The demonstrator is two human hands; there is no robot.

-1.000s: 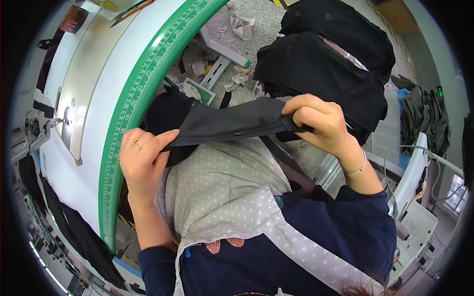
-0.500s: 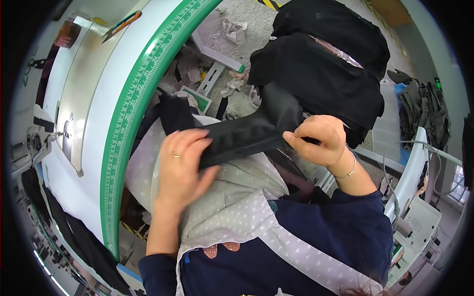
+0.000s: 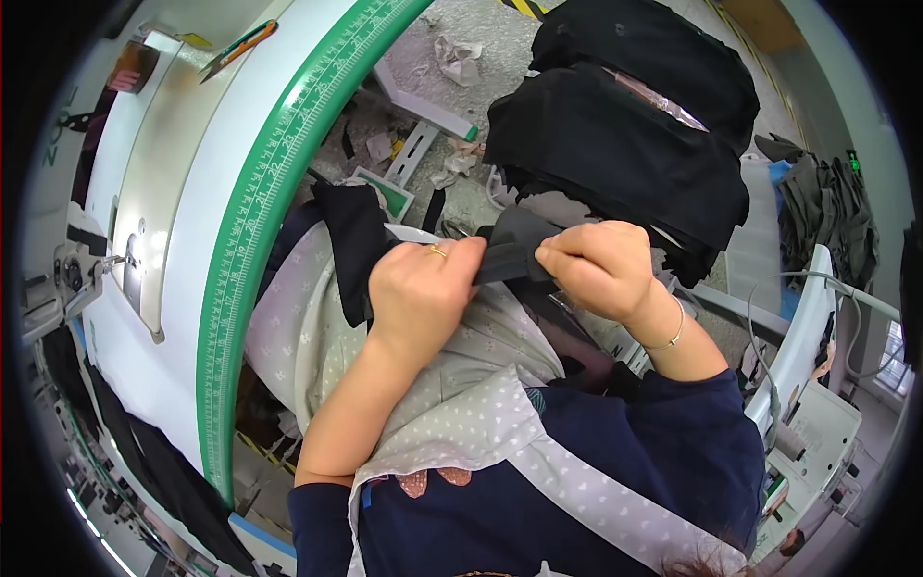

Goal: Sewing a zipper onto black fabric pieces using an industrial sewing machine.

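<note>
Both of my hands are closed on a piece of black fabric (image 3: pixel 507 258) held above my lap. My left hand (image 3: pixel 421 288), with a ring on one finger, grips its left end in a fist. My right hand (image 3: pixel 604 269) pinches the right end between thumb and fingers. A short, flat strip with folded edges shows between the two hands, and darker cloth hangs behind it. More black cloth (image 3: pixel 351 231) lies over my lap beside the left hand; whether it is the same piece I cannot tell. Under it is my pale patterned apron (image 3: pixel 442 413).
At left, a white sewing table (image 3: pixel 202 192) has a green ruler edge (image 3: pixel 258 178) and orange-handled thread snips (image 3: pixel 240 48). Stacked black garments (image 3: pixel 615 144) stand ahead on the right. Grey garments (image 3: pixel 827 207) lie farther right. Scraps (image 3: pixel 457 62) litter the floor.
My left hand has slid right and closed on the fabric near my right hand. The stretched length between them has become short and bunched. My right hand stays nearly in place.
</note>
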